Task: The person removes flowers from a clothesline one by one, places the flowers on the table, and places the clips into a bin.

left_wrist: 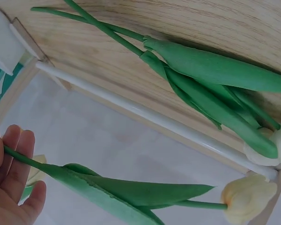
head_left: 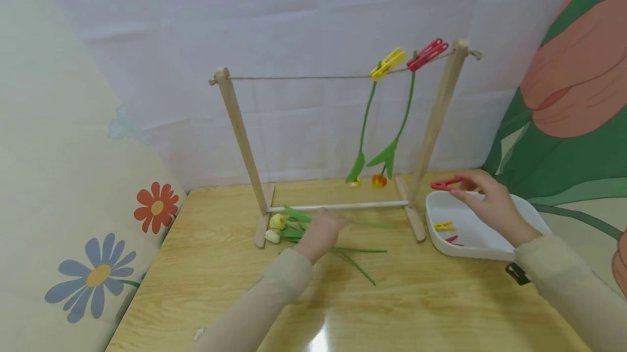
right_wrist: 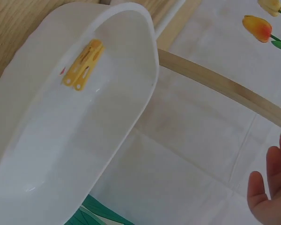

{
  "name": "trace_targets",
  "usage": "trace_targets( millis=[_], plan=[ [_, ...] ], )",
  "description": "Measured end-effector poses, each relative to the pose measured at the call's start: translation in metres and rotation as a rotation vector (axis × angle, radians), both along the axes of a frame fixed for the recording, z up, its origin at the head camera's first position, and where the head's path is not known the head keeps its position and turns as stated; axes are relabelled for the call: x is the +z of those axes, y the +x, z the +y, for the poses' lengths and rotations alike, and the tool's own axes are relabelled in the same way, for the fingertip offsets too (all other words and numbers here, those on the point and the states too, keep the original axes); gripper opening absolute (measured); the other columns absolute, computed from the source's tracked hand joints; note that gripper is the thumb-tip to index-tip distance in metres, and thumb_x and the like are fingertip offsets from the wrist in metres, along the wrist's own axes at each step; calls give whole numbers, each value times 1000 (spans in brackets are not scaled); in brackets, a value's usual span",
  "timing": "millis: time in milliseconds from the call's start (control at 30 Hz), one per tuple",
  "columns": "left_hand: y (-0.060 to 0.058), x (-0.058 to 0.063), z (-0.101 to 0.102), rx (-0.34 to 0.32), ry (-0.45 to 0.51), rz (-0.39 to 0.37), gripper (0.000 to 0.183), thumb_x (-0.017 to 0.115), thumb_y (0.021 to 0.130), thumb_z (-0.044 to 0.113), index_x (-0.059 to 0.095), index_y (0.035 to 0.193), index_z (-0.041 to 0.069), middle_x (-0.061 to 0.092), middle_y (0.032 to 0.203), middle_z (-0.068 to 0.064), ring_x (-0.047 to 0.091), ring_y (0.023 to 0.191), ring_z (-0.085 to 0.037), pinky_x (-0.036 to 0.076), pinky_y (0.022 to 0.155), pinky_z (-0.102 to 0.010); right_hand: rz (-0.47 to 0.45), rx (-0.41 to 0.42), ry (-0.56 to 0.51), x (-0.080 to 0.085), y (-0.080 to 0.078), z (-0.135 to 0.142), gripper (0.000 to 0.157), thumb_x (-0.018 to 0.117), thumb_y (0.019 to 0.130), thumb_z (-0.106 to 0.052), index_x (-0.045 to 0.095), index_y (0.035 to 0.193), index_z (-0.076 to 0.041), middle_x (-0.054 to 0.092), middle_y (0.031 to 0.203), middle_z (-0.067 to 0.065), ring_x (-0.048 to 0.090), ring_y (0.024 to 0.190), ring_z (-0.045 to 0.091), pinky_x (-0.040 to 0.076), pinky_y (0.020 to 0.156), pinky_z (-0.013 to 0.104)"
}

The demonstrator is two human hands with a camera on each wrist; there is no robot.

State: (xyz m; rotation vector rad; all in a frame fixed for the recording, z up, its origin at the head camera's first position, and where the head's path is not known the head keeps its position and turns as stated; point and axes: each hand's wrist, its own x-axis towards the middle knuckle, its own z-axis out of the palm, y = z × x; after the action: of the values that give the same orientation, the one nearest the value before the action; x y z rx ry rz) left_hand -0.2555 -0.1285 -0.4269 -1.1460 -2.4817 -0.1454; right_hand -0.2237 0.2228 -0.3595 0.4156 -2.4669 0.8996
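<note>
My left hand (head_left: 320,235) pinches the green stem of a pale yellow artificial tulip (left_wrist: 248,198), its flower pointing away from the fingers. Just below that hand, white tulips (head_left: 272,236) with long green stems lie on the table. In the right hand (head_left: 490,208), a red clothespin (head_left: 444,184) is pinched between thumb and fingers above the rim of a white basin (head_left: 480,254). Only a sliver of that clothespin shows in the right wrist view. Inside the basin lie a yellow clothespin (right_wrist: 83,64) and a red clothespin (head_left: 453,240), mostly hidden in the right wrist view.
A wooden frame (head_left: 240,140) stands behind the hands, with a string (head_left: 299,77) across its top. Two tulips hang flower-down from it, under a yellow clip (head_left: 388,64) and a red clip (head_left: 428,55). A white bar (head_left: 343,206) joins the feet. Behind is a white cloth (head_left: 303,129).
</note>
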Motion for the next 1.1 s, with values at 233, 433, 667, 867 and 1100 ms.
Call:
trace_targets(
  millis=[233, 433, 667, 867, 1100],
  plan=[
    [-4, -12, 1, -22, -105, 7, 38, 67, 77, -6, 71, 109, 15, 72, 96, 1, 66, 88, -13, 49, 86, -33, -97, 3, 37, -6, -5, 10, 32, 65, 93, -10, 59, 119, 9, 61, 87, 12, 42, 81, -10, 39, 65, 16],
    [-3, -24, 1, -63, -104, 2, 37, 69, 79, -1, 71, 110, 18, 71, 92, 2, 65, 82, -12, 49, 81, -31, -204, -12, 95, -13, -12, 18, 38, 64, 95, -15, 56, 122, 11, 62, 91, 14, 48, 83, 4, 42, 67, 20],
    [4, -20, 4, -16, -133, -111, 30, 67, 83, 1, 71, 110, 15, 71, 98, 0, 65, 88, -13, 50, 85, -29, -315, 1, 121, -20, -19, 22, 41, 60, 98, -20, 53, 125, 10, 62, 98, 21, 55, 92, 33, 46, 73, 41],
    [6, -30, 6, -20, -157, -45, 32, 74, 77, 1, 72, 104, 18, 72, 94, 4, 65, 84, -10, 49, 83, -27, -432, 19, 161, -27, -30, 30, 42, 60, 98, -22, 54, 122, 12, 61, 95, 18, 55, 88, 33, 47, 70, 38],
    [9, -56, 11, -38, -158, -42, 27, 77, 75, 3, 72, 98, 17, 71, 88, 6, 64, 78, -8, 48, 78, -26, -507, 24, 200, -38, -38, 40, 34, 64, 94, -16, 57, 111, 12, 60, 87, 15, 54, 80, 28, 45, 64, 33]
  ],
)
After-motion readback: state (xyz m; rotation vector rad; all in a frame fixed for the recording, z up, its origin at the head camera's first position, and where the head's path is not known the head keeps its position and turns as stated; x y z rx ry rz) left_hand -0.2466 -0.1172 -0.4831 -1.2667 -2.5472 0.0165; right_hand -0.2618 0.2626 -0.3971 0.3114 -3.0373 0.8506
